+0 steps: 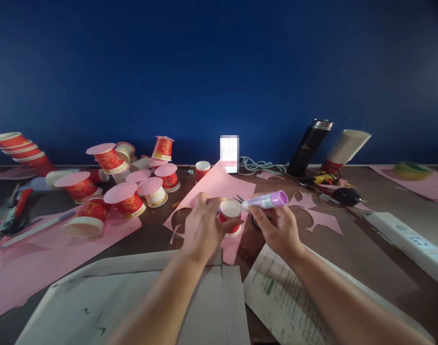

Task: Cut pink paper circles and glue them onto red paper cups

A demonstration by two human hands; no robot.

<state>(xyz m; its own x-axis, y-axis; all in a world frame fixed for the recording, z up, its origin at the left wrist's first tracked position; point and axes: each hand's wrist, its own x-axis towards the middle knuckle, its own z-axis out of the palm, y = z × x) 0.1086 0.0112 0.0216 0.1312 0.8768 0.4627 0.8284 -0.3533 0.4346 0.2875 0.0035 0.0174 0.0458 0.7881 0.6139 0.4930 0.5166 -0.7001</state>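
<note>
Two hands meet over the middle of the table. The left hand (203,225) is closed round a small red paper cup (230,216), its open white mouth turned up, fingers wrapped about the wall. The right hand (276,230) grips a glue stick (265,201) with a lilac end, lying nearly level, its near tip just beside the cup's rim.

Thin cup walls like these give easily, so I reckon a hard squeeze would buckle the rim out of round. Glue could also smear down the printed side or onto the fingers if the stick slips off the narrow edge. Scissors (240,198) lie close behind the cup, partly hidden, and a stray elbow might knock them.

Under the hands lies a pink paper sheet (219,184) with round holes cut out, matte and limp. On the far left stands a crowd of finished cups (124,199), upturned and capped with pink discs. Newspaper (276,292) and a grey cardboard sheet (132,297) lie nearest. On the right are a dark flask (309,146) and a white power strip (409,242).
</note>
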